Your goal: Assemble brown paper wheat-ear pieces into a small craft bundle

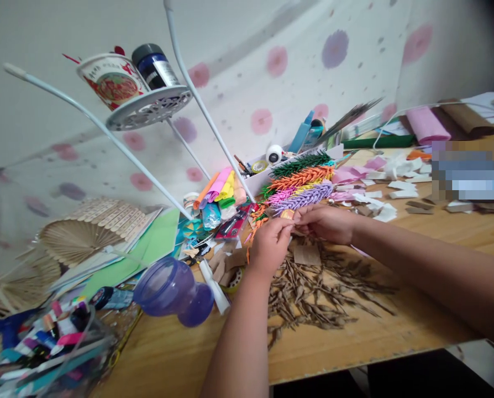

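My left hand [272, 243] and my right hand [327, 224] meet over the wooden table, fingers pinched together. A small golden-brown piece [287, 213] shows at the fingertips; its exact kind I cannot make out. Beneath the hands lies a spread of brown twisted paper sprigs [313, 298], with a square of brown paper [307, 255] on top. Just behind the fingers rests a stack of braided, fringed stalks in purple [304, 198], orange [300, 178] and dark green [303, 163].
A purple vase-shaped container [174, 290] stands left of my forearm. Pens [56, 337] crowd the near left, with folding fans [93, 232] behind. A white wire stand [150, 108] holds a paper cup [112, 80] and a jar [154, 66]. Paper scraps [390, 188] litter the right.
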Available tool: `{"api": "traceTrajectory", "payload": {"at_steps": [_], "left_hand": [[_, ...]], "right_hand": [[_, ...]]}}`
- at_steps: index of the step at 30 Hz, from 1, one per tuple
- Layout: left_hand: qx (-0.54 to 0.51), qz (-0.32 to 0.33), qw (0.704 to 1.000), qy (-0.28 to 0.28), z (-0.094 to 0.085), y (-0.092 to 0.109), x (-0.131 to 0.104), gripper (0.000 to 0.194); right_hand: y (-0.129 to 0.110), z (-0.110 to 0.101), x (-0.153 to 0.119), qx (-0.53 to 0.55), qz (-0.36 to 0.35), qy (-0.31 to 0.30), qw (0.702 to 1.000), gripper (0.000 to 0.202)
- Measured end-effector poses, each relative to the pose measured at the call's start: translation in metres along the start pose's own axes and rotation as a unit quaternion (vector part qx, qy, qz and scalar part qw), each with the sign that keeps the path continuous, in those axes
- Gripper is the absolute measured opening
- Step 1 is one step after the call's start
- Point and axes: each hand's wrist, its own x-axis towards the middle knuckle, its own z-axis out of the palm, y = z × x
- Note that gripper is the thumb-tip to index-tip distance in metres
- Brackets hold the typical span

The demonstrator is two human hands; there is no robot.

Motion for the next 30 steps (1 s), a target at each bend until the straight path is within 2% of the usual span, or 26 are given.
{"api": "traceTrajectory", "payload": {"at_steps": [3, 7, 11, 13, 16, 18, 21, 23, 27, 30], "left_hand": [[-0.004, 0.003, 1.000, -0.002, -0.002, 0.001, 0.001, 0.016], [-0.129, -0.088, 0.988, 0.014, 0.004, -0.004, 0.002, 0.006], [-0.267, -0.164, 0.949, 0.045, 0.008, -0.006, 0.004, 0.010], [-0.302, -0.191, 0.933, 0.031, 0.010, -0.007, 0.005, 0.013], [-0.265, -0.192, 0.945, -0.009, 0.011, -0.007, 0.004, 0.012], [-0.216, -0.173, 0.961, -0.003, 0.012, -0.007, 0.003, 0.012], [-0.175, -0.153, 0.973, 0.011, 0.014, -0.007, 0.002, 0.013], [-0.164, -0.142, 0.976, 0.010, 0.014, -0.007, 0.001, 0.012], [-0.162, -0.123, 0.979, -0.004, 0.012, -0.007, 0.000, 0.011], [-0.151, -0.109, 0.983, -0.008, 0.011, -0.007, 0.000, 0.011]], "right_hand": [[-0.003, 0.003, -0.002, -0.043, -0.008, 0.023, 0.999, 0.009], [-0.003, 0.006, -0.004, -0.182, -0.080, 0.045, 0.979, 0.009], [-0.002, 0.003, -0.004, -0.325, -0.156, 0.075, 0.930, 0.009], [-0.003, 0.001, -0.004, -0.384, -0.200, 0.085, 0.897, 0.008], [-0.005, -0.001, -0.004, -0.441, -0.240, 0.072, 0.862, 0.008], [-0.005, -0.003, -0.003, -0.425, -0.226, 0.067, 0.874, 0.009], [-0.002, -0.005, -0.001, -0.340, -0.161, 0.062, 0.924, 0.012], [0.000, -0.006, 0.000, -0.287, -0.123, 0.034, 0.949, 0.014], [0.002, -0.003, 0.001, -0.191, -0.071, -0.025, 0.979, 0.020], [0.000, 0.002, 0.001, -0.077, -0.004, -0.025, 0.997, 0.018]]}}
